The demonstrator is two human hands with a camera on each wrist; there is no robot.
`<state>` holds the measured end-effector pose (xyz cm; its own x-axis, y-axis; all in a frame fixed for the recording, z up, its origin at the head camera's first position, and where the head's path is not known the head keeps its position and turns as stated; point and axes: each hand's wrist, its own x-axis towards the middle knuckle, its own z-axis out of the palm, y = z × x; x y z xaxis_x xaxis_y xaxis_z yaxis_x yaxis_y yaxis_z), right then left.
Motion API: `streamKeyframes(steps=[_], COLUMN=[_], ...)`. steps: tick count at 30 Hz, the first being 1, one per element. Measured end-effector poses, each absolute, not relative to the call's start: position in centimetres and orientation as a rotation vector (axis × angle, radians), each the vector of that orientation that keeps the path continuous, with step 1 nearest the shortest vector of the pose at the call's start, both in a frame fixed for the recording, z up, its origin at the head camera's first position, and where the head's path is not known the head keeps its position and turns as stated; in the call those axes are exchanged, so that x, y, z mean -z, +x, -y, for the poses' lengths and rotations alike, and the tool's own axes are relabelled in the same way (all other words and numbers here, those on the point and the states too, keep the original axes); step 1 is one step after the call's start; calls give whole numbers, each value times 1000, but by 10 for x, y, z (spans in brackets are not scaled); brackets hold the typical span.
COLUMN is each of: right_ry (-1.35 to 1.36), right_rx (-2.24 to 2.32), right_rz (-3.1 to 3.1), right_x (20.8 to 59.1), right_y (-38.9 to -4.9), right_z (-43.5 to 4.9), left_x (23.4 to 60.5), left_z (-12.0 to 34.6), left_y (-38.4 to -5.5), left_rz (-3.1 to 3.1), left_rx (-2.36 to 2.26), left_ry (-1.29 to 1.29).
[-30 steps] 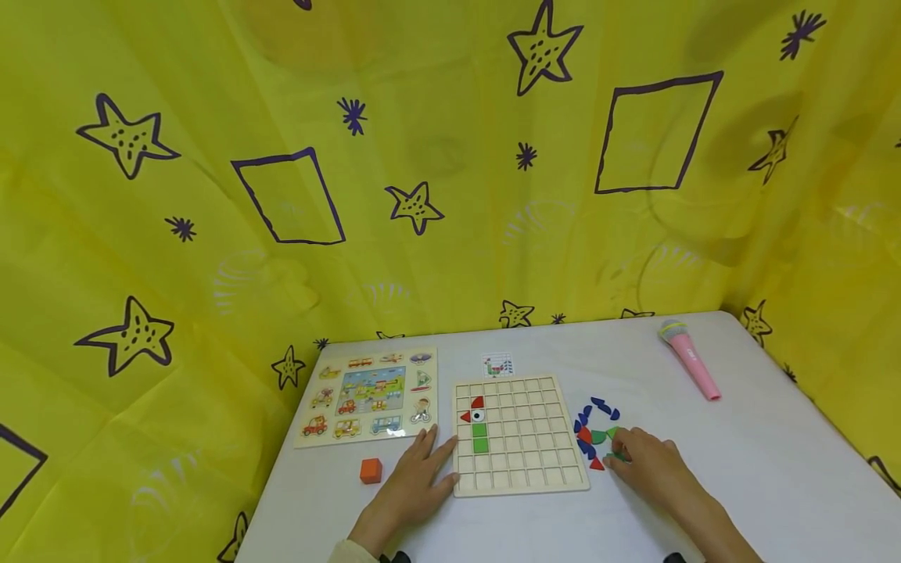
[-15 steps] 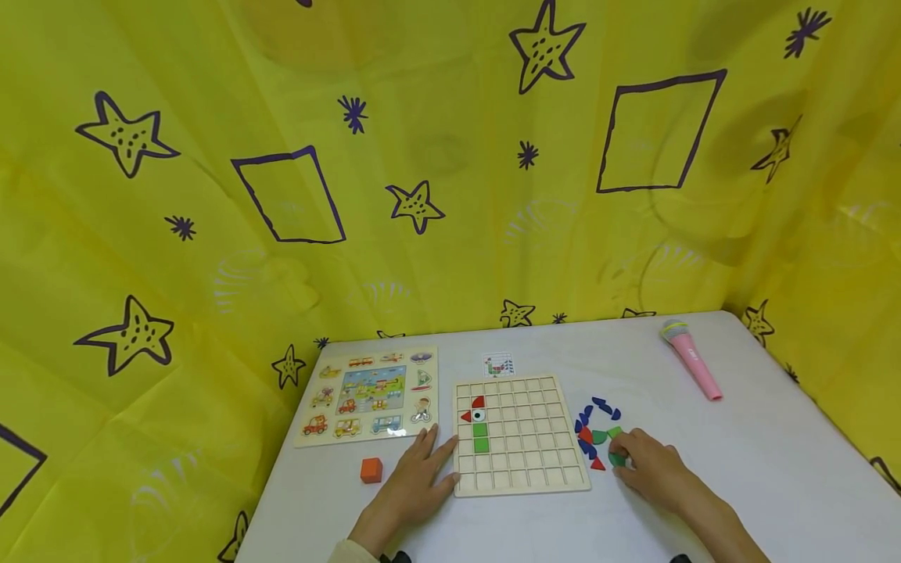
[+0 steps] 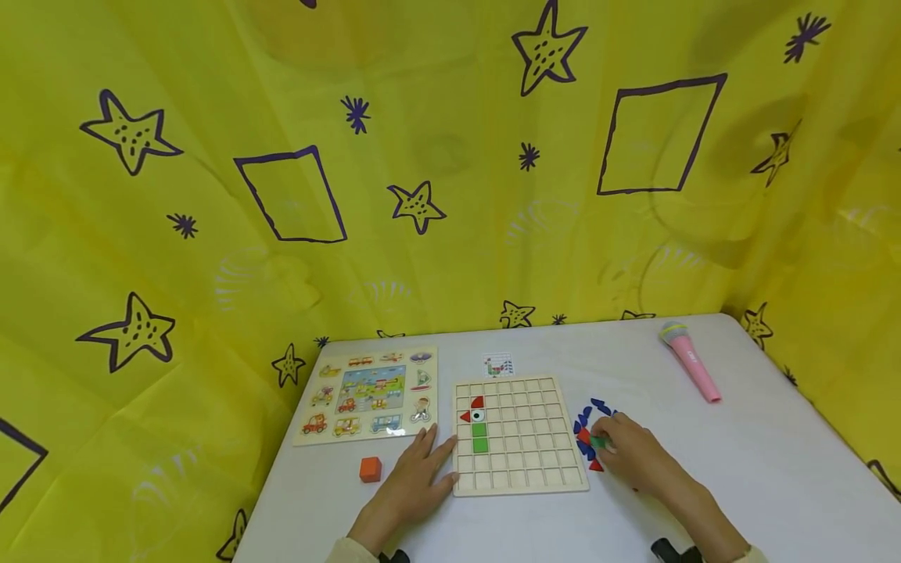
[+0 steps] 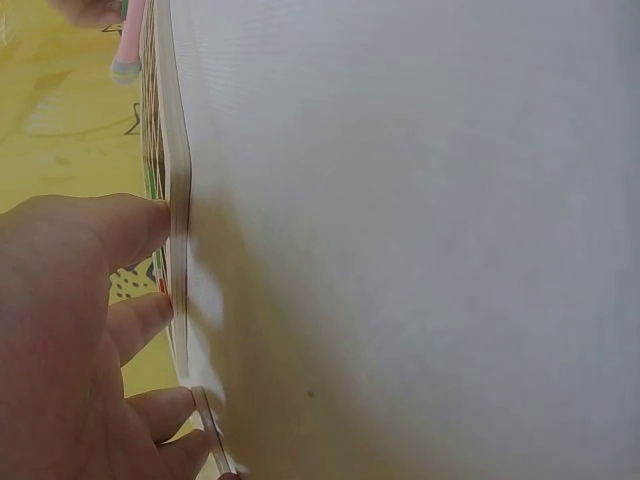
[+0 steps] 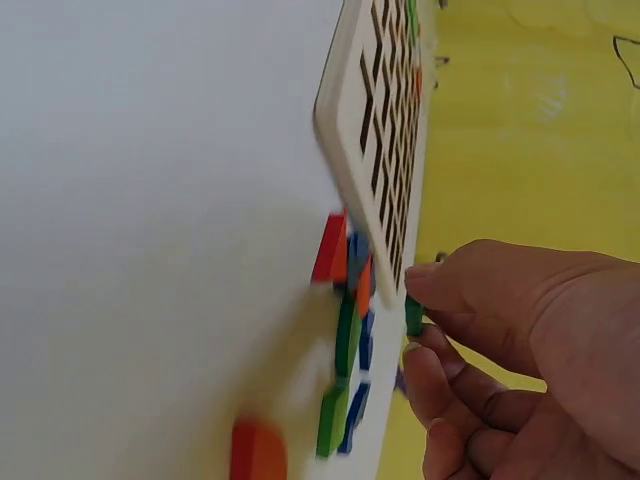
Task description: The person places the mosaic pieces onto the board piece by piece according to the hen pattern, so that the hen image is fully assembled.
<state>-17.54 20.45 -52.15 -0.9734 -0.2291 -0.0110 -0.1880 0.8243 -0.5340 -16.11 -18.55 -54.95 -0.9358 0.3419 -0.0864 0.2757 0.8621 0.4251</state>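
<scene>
My left hand (image 3: 417,478) lies with spread fingers at the left edge of a wooden grid board (image 3: 524,485); in the left wrist view its fingertips touch the rim. On the board sit a red quarter-round piece (image 3: 478,402), a red triangle (image 3: 465,417), a round-eye tile (image 3: 478,416) and two green squares (image 3: 479,445). Right of the board, my right hand (image 3: 637,453) pinches a small green piece (image 5: 414,316) between thumb and fingers. Beneath it lie loose blue pieces (image 3: 586,450), red pieces (image 3: 596,465) and green pieces (image 5: 347,335), partly hidden by the hand.
A picture card (image 3: 498,364) lies behind the board. To the left are a vehicle puzzle (image 3: 310,399) and an orange cube (image 3: 370,469). A pink toy microphone (image 3: 693,363) rests at the back right. A yellow patterned curtain (image 3: 450,266) surrounds the table.
My right hand has moved slightly left and away from me, over the loose pieces, and it holds a green piece. The left hand stays at the board's edge.
</scene>
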Motion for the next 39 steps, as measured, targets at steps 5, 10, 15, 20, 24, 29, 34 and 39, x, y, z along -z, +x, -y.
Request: streamKeyframes(steps=[5, 10, 15, 20, 24, 29, 34, 39], right_ry=[-397, -472, -665, -847, -947, -990, -1017, -1039], right_rx=[938, 963, 920, 902, 881, 850, 816, 790], right_rz=[-2885, -2862, -2856, -2839, -2840, -2841, -2867, -2857], right_x=[520, 523, 527, 532, 536, 538, 538, 535], right_y=[-182, -188, -189, -190, -189, -187, -187, -185], right_z=[-171, -131, -97, -72, -60, -55, -53, -53], left_x=[548, 547, 549, 550, 550, 550, 552, 554], left_z=[185, 186, 186, 186, 186, 186, 186, 186], left_y=[-160, -160, -162, -161, -161, -162, -163, -163], left_rz=[-2876, -2873, -2869, -2871, -2880, -2877, -2879, -2884], left_rx=[-621, -617, -629, -633, -621, -615, -609, -611], left_ry=[472, 470, 470, 468, 479, 476, 472, 478])
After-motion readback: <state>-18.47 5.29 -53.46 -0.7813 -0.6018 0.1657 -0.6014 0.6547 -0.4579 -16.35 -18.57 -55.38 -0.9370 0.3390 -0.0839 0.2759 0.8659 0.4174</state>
